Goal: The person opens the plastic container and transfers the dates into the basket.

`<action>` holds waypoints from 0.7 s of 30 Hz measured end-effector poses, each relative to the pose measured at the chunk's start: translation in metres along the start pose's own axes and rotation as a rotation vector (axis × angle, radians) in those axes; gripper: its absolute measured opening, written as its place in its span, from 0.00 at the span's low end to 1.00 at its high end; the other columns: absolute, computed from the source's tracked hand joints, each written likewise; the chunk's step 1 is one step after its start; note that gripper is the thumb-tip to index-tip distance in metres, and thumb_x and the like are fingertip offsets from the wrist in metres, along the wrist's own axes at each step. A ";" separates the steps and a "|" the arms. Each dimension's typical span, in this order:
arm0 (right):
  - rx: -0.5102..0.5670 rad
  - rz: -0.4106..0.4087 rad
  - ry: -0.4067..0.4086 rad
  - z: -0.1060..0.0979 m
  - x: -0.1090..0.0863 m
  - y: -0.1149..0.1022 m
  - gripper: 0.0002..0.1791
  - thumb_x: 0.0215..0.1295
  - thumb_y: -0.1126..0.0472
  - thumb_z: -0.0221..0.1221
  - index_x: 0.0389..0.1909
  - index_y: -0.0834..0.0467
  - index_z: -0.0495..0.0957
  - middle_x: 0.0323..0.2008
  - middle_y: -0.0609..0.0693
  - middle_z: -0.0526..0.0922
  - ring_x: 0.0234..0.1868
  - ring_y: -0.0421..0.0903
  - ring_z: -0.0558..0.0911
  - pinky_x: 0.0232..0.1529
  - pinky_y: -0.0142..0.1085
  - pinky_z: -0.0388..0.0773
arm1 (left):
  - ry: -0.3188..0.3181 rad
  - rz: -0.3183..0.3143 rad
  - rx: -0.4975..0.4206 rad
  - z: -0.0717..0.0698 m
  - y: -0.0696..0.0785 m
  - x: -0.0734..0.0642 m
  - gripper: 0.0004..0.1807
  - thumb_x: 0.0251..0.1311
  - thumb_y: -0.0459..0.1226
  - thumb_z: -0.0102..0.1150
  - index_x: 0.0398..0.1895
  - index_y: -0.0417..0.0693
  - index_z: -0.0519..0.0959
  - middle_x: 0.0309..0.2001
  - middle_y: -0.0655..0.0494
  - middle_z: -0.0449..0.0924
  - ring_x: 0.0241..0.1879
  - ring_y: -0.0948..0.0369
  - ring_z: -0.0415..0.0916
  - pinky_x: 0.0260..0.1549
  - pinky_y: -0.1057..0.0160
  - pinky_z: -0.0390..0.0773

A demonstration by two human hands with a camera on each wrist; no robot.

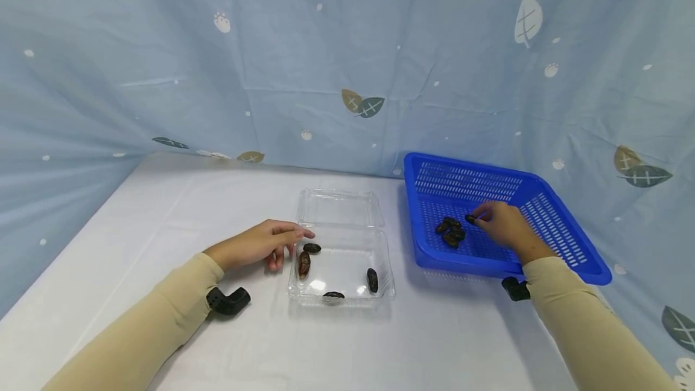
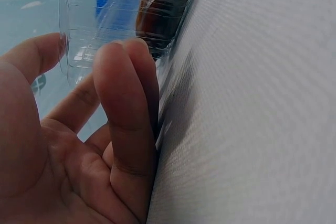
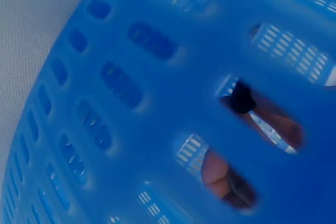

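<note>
A clear plastic clamshell box lies with its lid folded back, and several dark dates, one a reddish-brown date, sit along its sides. My left hand rests at the box's left wall, its fingers loosely bent; in the left wrist view the fingertips are at the clear wall beside a date. Over the blue basket, my right hand pinches a date between thumb and fingers. A small cluster of dates lies on the basket floor. In the right wrist view the basket wall hides most of that hand.
A white cloth covers the table. Behind it hangs a blue curtain with leaf prints. The basket's raised rim stands under the right forearm, and the clamshell's open lid lies toward the curtain.
</note>
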State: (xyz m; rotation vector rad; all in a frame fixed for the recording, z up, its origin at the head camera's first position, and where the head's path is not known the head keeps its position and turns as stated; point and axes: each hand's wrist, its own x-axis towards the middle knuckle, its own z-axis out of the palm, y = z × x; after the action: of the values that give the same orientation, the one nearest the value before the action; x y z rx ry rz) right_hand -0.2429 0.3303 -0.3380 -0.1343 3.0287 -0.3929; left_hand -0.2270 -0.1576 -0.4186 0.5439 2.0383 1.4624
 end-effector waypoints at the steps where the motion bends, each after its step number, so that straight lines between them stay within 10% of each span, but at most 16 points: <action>1: 0.001 0.004 -0.011 0.001 0.000 0.000 0.13 0.70 0.65 0.57 0.48 0.69 0.82 0.45 0.71 0.84 0.44 0.66 0.84 0.34 0.48 0.83 | 0.001 0.000 0.002 0.000 0.000 0.000 0.25 0.75 0.53 0.47 0.67 0.53 0.75 0.39 0.47 0.75 0.20 0.62 0.74 0.23 0.65 0.80; 21: -0.003 0.051 -0.110 0.008 0.007 0.003 0.13 0.70 0.64 0.57 0.46 0.70 0.83 0.46 0.70 0.84 0.43 0.61 0.83 0.36 0.46 0.81 | -0.001 -0.003 -0.006 0.000 0.001 0.000 0.23 0.76 0.52 0.46 0.66 0.54 0.75 0.38 0.48 0.74 0.20 0.62 0.74 0.23 0.65 0.80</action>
State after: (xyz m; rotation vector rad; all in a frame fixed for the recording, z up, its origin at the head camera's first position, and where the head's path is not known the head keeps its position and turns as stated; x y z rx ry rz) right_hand -0.2495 0.3306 -0.3469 -0.0762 2.9183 -0.3648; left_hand -0.2270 -0.1580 -0.4178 0.5391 2.0318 1.4658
